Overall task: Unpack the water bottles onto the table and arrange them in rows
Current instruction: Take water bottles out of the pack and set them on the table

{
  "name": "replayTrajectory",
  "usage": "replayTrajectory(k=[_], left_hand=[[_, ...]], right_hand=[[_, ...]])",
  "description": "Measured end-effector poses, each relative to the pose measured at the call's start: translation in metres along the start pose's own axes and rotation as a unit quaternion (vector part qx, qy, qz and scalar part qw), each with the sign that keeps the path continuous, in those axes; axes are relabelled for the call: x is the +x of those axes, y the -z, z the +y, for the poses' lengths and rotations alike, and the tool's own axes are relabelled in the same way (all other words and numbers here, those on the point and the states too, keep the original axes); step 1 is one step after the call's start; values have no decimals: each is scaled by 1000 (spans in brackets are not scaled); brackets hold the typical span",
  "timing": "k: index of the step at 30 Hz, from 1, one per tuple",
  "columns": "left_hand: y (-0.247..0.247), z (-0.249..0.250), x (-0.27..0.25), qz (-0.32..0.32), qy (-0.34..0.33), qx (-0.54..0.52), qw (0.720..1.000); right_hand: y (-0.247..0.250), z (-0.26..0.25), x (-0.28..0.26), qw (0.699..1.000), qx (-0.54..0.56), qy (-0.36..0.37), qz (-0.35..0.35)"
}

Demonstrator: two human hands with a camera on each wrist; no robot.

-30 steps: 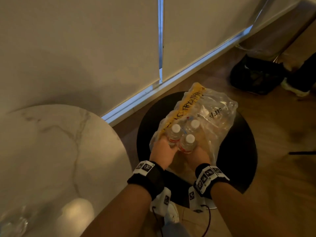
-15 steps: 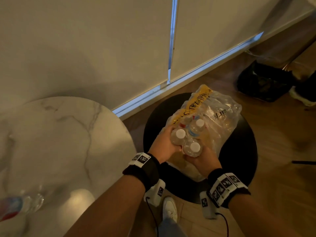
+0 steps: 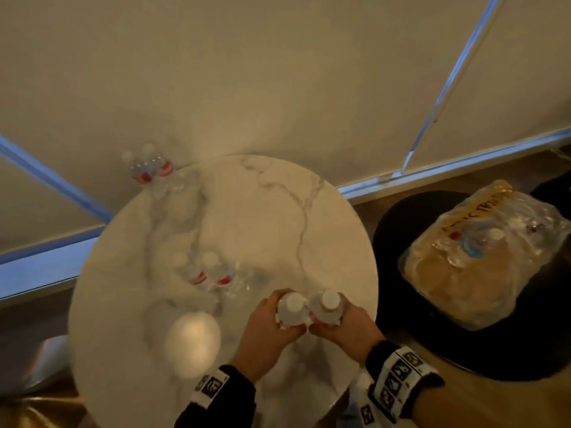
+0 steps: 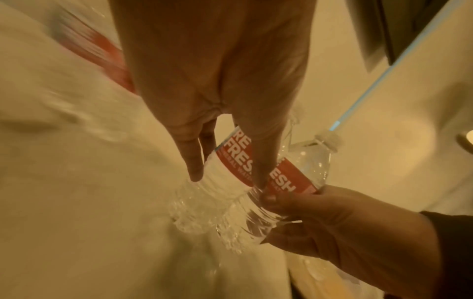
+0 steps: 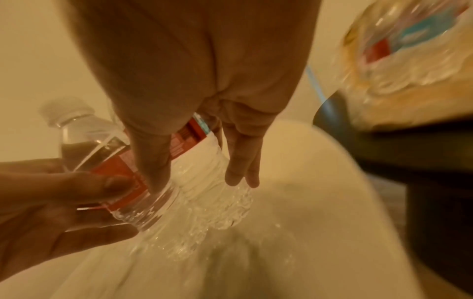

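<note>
Both hands are over the near right part of the round marble table (image 3: pixel 253 211). My left hand (image 3: pixel 265 329) grips a clear water bottle (image 3: pixel 292 310) with a white cap and red label. Beside it, my right hand (image 3: pixel 346 327) grips a second bottle (image 3: pixel 328 306). The two bottles are upright and side by side. The left wrist view shows fingers (image 4: pixel 192 170) round the left bottle (image 4: pixel 212 178); the right wrist view shows the right bottle (image 5: pixel 204 172). Whether their bases touch the table I cannot tell. The torn plastic pack (image 3: pixel 482 257) lies on a black stool (image 3: pixel 401 329) to the right.
Two bottles (image 3: pixel 213 273) stand together mid-table, and two more (image 3: pixel 151 168) at the far left edge. A bright light reflection (image 3: pixel 193 344) lies on the near tabletop. Pale blinds and a window sill (image 3: pixel 401 177) run behind the table. Wooden floor surrounds the stool.
Both hands have each lifted a bottle out of the pack on the stool and carried it left to the marble table. The head view has swung left with them.
</note>
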State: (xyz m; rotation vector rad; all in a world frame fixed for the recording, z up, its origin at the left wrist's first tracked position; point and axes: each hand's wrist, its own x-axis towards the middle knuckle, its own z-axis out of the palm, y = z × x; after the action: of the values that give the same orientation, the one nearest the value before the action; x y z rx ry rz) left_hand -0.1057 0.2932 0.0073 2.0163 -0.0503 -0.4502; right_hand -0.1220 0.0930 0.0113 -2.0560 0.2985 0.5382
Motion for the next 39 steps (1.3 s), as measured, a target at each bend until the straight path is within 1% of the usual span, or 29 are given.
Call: replayTrajectory(k=[2,4,7,9,11,14,17,19,21,23,24,25,27,30,32,36,39], left_hand=[[38,-29,-23,39,25,-6,999],[73,-54,-37,74,53,-14,996],[112,-81,-44,109,67,-27,991],[131,-89,-39,125,67,-31,989],[144,-93,-30,133,61,-53,988],[155,-95,-16,135,44,-66,988],[158,-105,-12,115,68,-24,991],[159,-112,-12,96,88,41,991],[159,-111,-18,54,106,136,984],[157,-109,-33,7,152,217,964],[155,-110,-40,-17,161,250,955],[151,-108,-48,-35,169,270,947],[139,-97,-57,-53,156,283,945],[105,-65,-56,-107,108,300,942],[76,-37,-47,-139,74,304,939],[-1,24,-5,-190,7,292,937],[-72,74,37,-191,-49,281,939]], right_hand=[[-50,-24,6,1000,3,-1,-22],[-93,-49,12,1000,12,-4,-27],[-142,-84,24,999,26,-11,-18],[-164,-103,33,999,36,-21,-2],[-179,-113,41,998,41,-31,21],[-187,-120,50,998,35,-38,42],[-184,-121,49,999,0,-46,27],[-179,-119,44,997,-53,-51,-1],[-170,-111,38,993,-98,-61,-25],[-156,-99,31,990,-119,-70,-36],[-147,-92,27,989,-126,-71,-35],[-138,-84,23,989,-128,-73,-31],[-113,-67,13,990,-118,-77,-6],[-68,-35,-2,988,-124,-85,42],[-31,-12,-8,983,-131,-103,77],[56,42,-11,966,-108,-168,163],[127,92,-1,955,-49,-204,208]])
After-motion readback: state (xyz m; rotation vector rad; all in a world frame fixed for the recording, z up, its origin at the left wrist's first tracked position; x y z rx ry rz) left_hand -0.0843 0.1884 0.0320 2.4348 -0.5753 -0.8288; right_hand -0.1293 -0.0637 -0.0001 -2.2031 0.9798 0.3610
